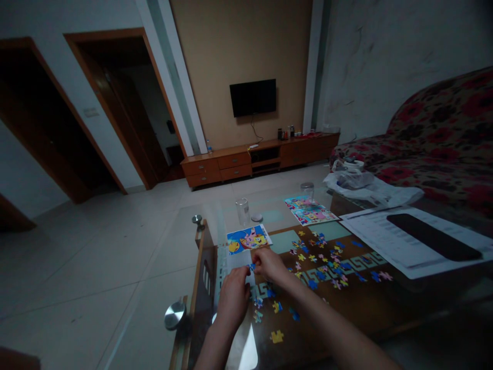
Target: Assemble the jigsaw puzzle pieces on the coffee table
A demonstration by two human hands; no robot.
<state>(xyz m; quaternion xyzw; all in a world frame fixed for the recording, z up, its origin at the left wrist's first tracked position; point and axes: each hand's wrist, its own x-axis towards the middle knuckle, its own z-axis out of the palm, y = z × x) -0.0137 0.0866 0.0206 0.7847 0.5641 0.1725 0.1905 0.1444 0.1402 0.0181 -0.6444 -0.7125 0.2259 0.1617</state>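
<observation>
My left hand point(235, 292) and my right hand point(266, 263) meet over the glass coffee table, fingertips almost touching. A small blue jigsaw piece point(252, 266) shows between them; the right fingers pinch it, and the left fingers are closed at its near side, their tips partly hidden. Under the hands lies a whitish sheet point(236, 261). Just beyond is a picture card point(249, 238) with yellow and pink cartoon figures on blue. Loose jigsaw pieces point(311, 258) are scattered right of my hands, and a yellow piece point(277, 336) lies nearer me.
Behind the card stand a clear jar point(242, 211) and a second jar point(307, 191), with another picture sheet point(310, 210). Papers point(370, 226) with a black phone-like slab point(433, 236) and a plastic bag point(372, 189) lie right. Metal knobs point(175, 314) line the table's left side.
</observation>
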